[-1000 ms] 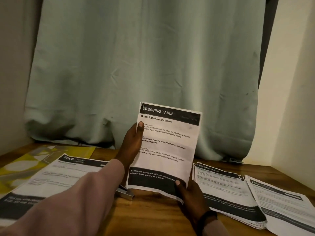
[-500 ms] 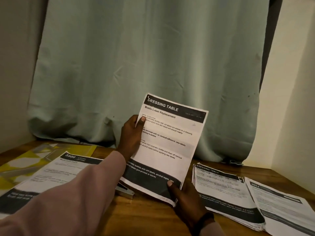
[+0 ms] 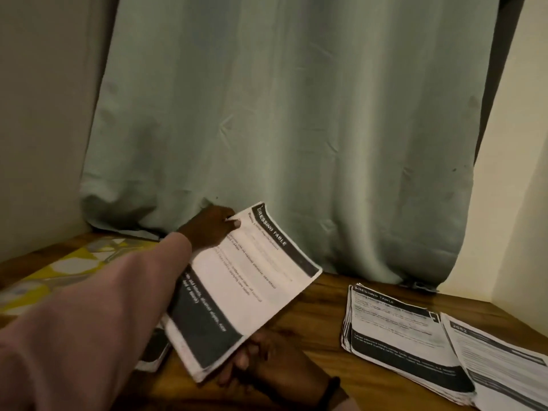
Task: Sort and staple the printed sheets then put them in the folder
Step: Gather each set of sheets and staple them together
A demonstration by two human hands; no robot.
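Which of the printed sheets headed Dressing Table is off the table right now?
The tilted Dressing Table sheet held by the left hand and right hand; the other tops the stack lying flat on the wooden table.

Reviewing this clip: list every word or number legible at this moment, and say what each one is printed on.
"DRESSING TABLE": header band of the held sheets, gripped by the left hand and right hand.
"DRESSING TABLE": header of the middle stack, first letter partly cut off.
"2652", uncertain: header of the right stack.
Body text and dark footer bands on all sheets: too blurred to read.
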